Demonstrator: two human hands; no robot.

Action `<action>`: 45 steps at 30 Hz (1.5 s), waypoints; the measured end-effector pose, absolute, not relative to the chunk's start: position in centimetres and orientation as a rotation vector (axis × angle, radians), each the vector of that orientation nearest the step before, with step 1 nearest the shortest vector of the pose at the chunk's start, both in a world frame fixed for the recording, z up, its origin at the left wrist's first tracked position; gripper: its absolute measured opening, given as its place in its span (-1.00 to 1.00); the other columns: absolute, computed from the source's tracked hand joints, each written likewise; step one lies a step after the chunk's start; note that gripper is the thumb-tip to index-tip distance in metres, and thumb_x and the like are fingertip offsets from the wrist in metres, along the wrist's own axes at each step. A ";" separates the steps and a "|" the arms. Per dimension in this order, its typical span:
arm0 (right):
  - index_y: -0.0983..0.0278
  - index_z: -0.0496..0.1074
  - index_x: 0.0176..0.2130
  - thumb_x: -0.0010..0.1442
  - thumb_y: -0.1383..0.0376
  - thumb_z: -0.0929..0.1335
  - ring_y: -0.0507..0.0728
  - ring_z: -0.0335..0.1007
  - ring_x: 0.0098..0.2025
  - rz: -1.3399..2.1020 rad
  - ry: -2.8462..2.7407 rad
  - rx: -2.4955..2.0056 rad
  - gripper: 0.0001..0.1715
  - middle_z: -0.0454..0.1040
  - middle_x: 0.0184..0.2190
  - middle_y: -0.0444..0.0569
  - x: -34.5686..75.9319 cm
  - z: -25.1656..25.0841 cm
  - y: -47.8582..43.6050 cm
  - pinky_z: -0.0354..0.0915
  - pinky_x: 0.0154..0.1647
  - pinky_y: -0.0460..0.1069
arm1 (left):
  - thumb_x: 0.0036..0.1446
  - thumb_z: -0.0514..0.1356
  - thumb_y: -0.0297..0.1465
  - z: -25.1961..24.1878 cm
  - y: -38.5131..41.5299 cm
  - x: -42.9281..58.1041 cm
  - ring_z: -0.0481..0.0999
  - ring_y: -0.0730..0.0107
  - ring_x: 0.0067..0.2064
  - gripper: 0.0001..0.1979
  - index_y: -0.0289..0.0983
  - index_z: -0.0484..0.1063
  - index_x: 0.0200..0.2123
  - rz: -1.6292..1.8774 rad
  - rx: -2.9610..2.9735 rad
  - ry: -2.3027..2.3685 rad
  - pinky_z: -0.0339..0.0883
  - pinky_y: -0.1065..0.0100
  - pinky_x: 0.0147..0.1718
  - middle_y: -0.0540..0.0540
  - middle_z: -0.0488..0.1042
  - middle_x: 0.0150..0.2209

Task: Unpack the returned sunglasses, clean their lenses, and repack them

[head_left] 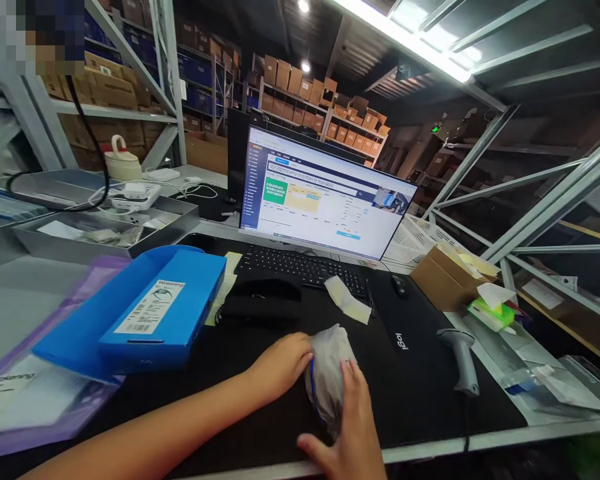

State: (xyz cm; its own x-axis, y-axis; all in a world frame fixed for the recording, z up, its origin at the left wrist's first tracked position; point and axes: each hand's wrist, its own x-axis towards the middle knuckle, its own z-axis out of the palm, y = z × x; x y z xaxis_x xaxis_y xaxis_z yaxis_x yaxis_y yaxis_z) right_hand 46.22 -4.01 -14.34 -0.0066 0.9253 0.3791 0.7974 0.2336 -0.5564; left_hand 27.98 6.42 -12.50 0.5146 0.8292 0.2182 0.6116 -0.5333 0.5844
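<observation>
A grey soft cloth pouch [330,367] with blue edging lies on the black desk mat, bulging as if something is inside; its contents are hidden. My left hand [283,367] pinches the upper left edge of the pouch, fingers bent together. Along the pouch's right side rest the stretched fingers of my right hand [353,423], its thumb spread away near the front edge of the desk. To the left sits an open blue box [175,307] with a white printed label, partly on a purple-edged plastic bag [80,407].
Behind are a keyboard [300,267], a lit monitor [320,193] and a folded paper slip [347,300]. A black case [263,300] lies left of the slip. At right are a mouse [399,286], a barcode scanner [463,360], a cardboard box [443,277] and a tissue pack [490,310].
</observation>
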 end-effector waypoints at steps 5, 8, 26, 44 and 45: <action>0.11 -0.03 0.38 -0.01 0.44 0.45 0.43 0.44 0.03 -0.057 -2.084 -1.810 0.10 0.26 0.25 0.23 43.5 -13.2 -1.7 0.43 -0.12 0.21 | 0.35 0.01 -0.39 -11.4 5.2 27.4 0.50 0.32 -0.24 -0.74 -0.28 0.43 -0.35 0.749 2.320 1.198 0.40 0.33 -0.22 -0.08 0.49 -0.31; 0.16 0.14 0.31 -0.07 0.51 0.38 0.39 0.47 -0.06 -0.057 -2.154 -1.885 -0.01 0.46 0.02 0.15 44.0 -11.3 0.2 0.42 -0.18 0.17 | 0.35 0.02 -0.38 -10.8 4.3 26.8 0.50 0.34 -0.24 -0.76 -0.26 0.43 -0.32 0.808 2.347 1.165 0.40 0.34 -0.21 -0.07 0.50 -0.29; 0.25 0.44 0.00 -0.14 0.19 0.56 0.26 0.48 -0.02 0.612 -1.288 -0.791 -0.31 0.54 -0.12 -0.01 44.3 8.2 7.1 0.41 -0.06 0.09 | 0.21 0.03 -0.66 -10.9 4.3 25.7 0.40 0.27 -0.33 -0.78 -0.27 0.37 -0.30 0.764 2.971 1.617 0.18 0.28 -0.43 -0.08 0.42 -0.39; 0.24 0.45 -0.17 -0.07 0.38 0.45 0.12 0.45 -0.32 0.433 -2.769 -1.217 -0.61 0.53 -0.33 -0.12 43.0 -2.1 10.2 0.23 -0.36 -0.08 | 0.28 -0.01 -0.57 -11.9 3.0 26.8 0.47 0.23 -0.32 -0.78 -0.32 0.40 -0.13 0.866 3.141 1.293 0.28 0.22 -0.37 -0.14 0.49 -0.34; 0.24 0.45 -0.18 -0.06 0.40 0.45 0.15 0.47 -0.32 0.354 -2.850 -1.300 -0.64 0.54 -0.34 -0.09 43.3 -2.6 10.3 0.23 -0.36 -0.07 | 0.27 -0.01 -0.57 -11.8 3.0 26.7 0.46 0.24 -0.34 -0.79 -0.32 0.40 -0.16 0.881 3.142 1.279 0.27 0.23 -0.38 -0.13 0.49 -0.35</action>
